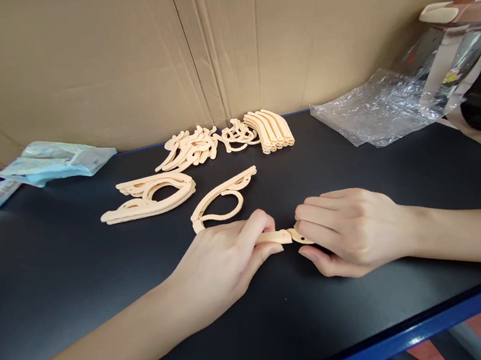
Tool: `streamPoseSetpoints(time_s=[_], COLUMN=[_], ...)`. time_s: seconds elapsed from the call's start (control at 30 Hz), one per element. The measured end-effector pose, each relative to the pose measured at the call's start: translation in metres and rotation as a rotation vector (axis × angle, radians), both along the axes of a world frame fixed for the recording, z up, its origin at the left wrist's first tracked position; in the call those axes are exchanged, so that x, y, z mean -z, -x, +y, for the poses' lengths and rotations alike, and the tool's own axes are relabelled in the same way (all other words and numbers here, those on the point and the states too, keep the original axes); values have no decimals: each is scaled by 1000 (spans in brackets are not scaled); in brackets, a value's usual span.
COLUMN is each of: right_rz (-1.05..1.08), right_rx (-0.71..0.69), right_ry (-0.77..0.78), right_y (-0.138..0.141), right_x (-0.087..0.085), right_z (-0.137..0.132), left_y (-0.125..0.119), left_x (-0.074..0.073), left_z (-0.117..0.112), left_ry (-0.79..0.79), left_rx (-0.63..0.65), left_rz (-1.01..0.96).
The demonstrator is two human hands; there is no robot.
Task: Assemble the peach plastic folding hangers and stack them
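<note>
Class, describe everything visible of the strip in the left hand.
The strip, cream and plastic-looking, is straight and narrow. It juts rightward from the left hand between thumb and forefinger, its end apparently touching a holed piece in the right hand. The left hand hides the rest, which perhaps joins the looped arm.

Tons of free room on the near middle of the worktop, plus an open lane between the right hand and the curved pieces. Past those, cardboard wall. Crinkly bag blocks far right, soft packet far left.
</note>
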State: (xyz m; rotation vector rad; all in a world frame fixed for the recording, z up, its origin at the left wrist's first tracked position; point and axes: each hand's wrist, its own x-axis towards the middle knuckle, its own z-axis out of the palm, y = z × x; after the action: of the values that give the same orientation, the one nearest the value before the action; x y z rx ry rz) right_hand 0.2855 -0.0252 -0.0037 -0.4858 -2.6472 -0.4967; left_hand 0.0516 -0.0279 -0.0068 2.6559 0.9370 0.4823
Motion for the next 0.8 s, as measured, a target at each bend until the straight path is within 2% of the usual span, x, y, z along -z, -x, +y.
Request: streamPoseSetpoints(time_s=[0.2, 0.5, 0.7, 0.8], right_rz=[2, 59, 42, 29], right_rx=[4, 9, 117, 129], right_ry=[-8, 99, -20, 7], right_y=[0, -5, -6, -7], right_x=[-4, -4, -7, -7], right_z=[4, 17, 19, 19], left_y=[3, 1, 1, 2], left_x=[-4, -4, -4, -3], left_z=[-2, -3, -4, -5], left_ry=[69, -98, -129, -128], left_rx=[23, 76, 72, 89], left_rz=[-28, -39, -45, -51])
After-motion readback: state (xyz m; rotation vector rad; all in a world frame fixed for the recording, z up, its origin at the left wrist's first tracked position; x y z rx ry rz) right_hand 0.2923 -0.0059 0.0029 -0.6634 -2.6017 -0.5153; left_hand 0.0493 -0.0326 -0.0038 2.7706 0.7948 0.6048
